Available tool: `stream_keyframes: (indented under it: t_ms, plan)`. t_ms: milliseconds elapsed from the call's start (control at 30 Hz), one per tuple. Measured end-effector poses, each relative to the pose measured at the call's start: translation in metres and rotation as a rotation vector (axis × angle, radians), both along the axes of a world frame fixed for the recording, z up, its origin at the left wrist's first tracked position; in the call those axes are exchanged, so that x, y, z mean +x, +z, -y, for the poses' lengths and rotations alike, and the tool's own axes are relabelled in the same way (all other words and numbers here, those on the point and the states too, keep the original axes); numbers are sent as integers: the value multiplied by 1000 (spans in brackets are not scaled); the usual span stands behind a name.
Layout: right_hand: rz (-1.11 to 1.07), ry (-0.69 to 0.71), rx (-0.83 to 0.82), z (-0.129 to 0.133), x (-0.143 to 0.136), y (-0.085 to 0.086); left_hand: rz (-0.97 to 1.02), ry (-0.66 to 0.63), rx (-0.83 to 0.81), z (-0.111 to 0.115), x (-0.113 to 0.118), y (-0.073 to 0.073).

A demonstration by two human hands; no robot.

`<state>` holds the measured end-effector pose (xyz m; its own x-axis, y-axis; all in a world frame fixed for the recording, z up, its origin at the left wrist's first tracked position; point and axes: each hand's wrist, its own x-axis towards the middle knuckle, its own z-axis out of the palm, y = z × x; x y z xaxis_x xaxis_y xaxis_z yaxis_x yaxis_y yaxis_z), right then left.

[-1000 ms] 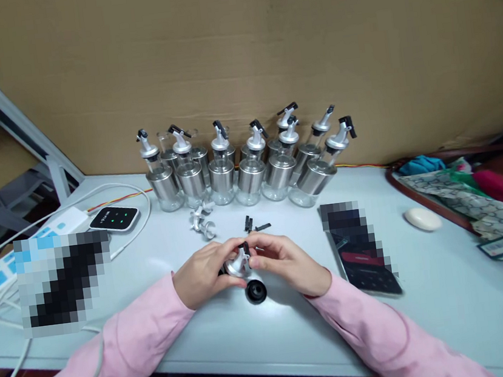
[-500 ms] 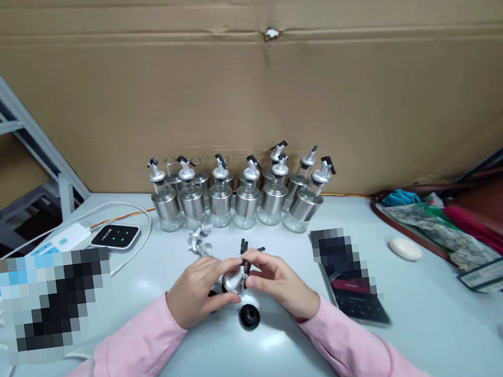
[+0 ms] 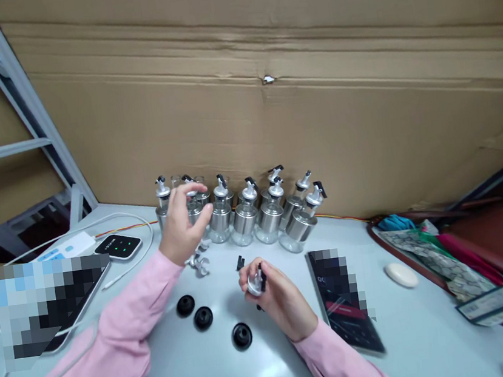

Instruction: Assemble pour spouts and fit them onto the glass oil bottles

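Observation:
My right hand (image 3: 279, 298) is closed around a silver pour spout (image 3: 254, 282) with a black flap, held above the table. My left hand (image 3: 185, 224) is raised, thumb and fingers apart with nothing between them, in front of the left glass bottles. Those bottles, such as this steel-sleeved bottle (image 3: 244, 221), stand in rows, many topped with silver spouts. Below my left wrist lie silver spout pieces (image 3: 200, 265), partly hidden. Black round stoppers (image 3: 203, 318) rest on the table nearer me. A small black flap (image 3: 240, 262) lies just beyond my right hand.
A phone (image 3: 346, 305) lies right of my right hand, with a white oval object (image 3: 402, 274) farther right. On the left are a blurred-out device, a small black-faced box (image 3: 118, 246), a power strip (image 3: 72, 244) and white cables. A cardboard wall (image 3: 244, 128) rises behind the bottles.
My left hand has let go of the spout and moved up and left toward the bottles. The spout stays in my right hand. More black stoppers show now. The view has tilted upward.

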<state>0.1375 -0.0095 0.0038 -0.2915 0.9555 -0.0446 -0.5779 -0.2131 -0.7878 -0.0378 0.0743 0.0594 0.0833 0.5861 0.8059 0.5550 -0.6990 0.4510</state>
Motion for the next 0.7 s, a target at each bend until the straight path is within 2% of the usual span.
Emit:
stream_keyframes:
  t_ms: [67, 133, 267, 467, 567, 700]
  plan:
    - [45, -24, 22, -1, 1, -1, -30, 64, 10, -18, 11, 16]
    - [85, -50, 25, -2, 2, -2, -141, 100, -15, -34, 22, 28]
    - [116, -79, 3, -5, 2, -6, -454, 109, -79, -60, 41, 45]
    - [110, -112, -50, -9, 5, -7, -935, -71, -164, -104, 59, 72]
    - [73, -144, -62, -12, 8, -5, -992, -127, -196, -125, 67, 81]
    - [8, -207, -21, -17, 11, -1, -1028, -172, -238, -141, 77, 79]
